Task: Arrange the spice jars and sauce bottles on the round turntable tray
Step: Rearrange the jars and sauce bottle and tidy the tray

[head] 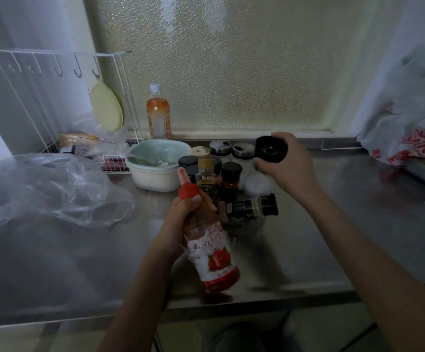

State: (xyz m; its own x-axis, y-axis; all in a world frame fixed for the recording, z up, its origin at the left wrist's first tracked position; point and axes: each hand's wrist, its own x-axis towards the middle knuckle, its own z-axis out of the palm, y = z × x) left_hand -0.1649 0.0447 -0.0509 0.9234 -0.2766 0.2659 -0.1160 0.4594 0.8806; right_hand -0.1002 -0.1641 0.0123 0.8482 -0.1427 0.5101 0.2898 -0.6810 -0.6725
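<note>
Holding ketchup (211, 252) in closed left hand (180, 224) at 6 o'clock; right hand (286, 163) wraps black-capped jar (271, 149) at 1. Tray hidden; jars (219, 174) clustered, one (253, 207) toppled. Arrangement looks mostly unfinished.

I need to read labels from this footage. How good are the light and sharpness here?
Head view: dim, lit mainly from the frosted window behind; wide-angle bending at the edges; the ketchup bottle in the left hand is soft, its label print unreadable; the black-lidded jar in the right hand is dark.
</note>
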